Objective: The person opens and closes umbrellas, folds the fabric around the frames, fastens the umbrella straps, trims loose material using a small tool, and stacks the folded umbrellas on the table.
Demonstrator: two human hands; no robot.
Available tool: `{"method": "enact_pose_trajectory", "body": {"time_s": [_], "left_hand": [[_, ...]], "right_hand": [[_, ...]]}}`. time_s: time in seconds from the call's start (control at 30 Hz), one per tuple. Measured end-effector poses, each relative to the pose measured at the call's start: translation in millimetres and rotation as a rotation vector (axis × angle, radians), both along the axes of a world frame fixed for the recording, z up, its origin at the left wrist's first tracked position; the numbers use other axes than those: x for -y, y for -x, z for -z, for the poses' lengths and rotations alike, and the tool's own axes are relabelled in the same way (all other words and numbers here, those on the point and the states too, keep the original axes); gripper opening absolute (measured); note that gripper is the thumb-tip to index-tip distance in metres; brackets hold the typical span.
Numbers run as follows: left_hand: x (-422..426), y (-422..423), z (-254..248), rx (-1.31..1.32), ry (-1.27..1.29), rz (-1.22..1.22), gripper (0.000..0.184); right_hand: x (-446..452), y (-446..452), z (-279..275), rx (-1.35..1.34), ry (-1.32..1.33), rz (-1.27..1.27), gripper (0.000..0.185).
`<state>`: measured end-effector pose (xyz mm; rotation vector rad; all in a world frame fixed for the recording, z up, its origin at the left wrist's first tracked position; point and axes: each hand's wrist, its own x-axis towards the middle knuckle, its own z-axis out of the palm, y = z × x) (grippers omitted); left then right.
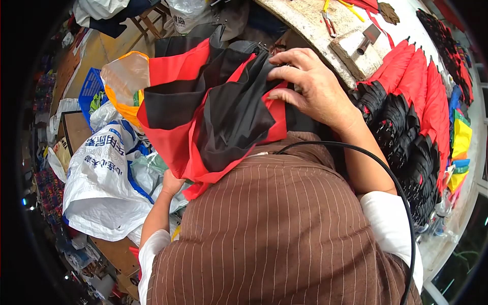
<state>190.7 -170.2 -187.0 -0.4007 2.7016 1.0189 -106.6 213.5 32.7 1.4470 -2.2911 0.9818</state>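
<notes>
Blue crate (90,90), far left: green and whitish items inside, can't identify. Bag with an orange rim (133,116) beside it, mouth partly facing camera; some green shows low in it. White printed sack (101,170) slumps in front, contents unclear. Clear plastic bag (185,18) at top, contents unreadable.

Red-and-black canopy (231,109), loosely pleated, sits in front of the person's apron (264,223), between both hands. Left hand (173,183) is closed on its lower red edge, fingers mostly hidden. Right hand (310,84) has bent fingers spread, tips at the black cloth up top.

Worn worktable (305,18) above holds snips (329,24) and a block (358,56) with a metal tool (367,39) on it. Bundled red-and-black umbrellas (406,86) lie right. Tan floor (107,46) upper left.
</notes>
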Motion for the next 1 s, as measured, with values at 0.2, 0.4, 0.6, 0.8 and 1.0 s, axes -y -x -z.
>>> {"method": "enact_pose_trajectory", "body": {"time_s": [0.2,0.4,0.6,0.8,1.0], "left_hand": [[-9,-15,-10,-0.208,0.094,-0.138,0.030],[-1,-49,1,-0.128,0.153,-0.253,0.032],[-8,-45,8,-0.047,0.148,-0.245,0.033],[-11,-40,15,-0.038,0.102,-0.287,0.033],[-3,-46,38,-0.005,0.065,-0.336,0.031]], "right_hand": [[5,2,3,0.324,-0.207,-0.030,0.025],[35,4,7,0.643,-0.092,-0.202,0.022],[47,17,11,0.852,-0.124,-0.114,0.014],[40,71,14,0.928,0.178,0.020,0.013],[33,152,61,0.949,0.751,0.437,0.023]]}}
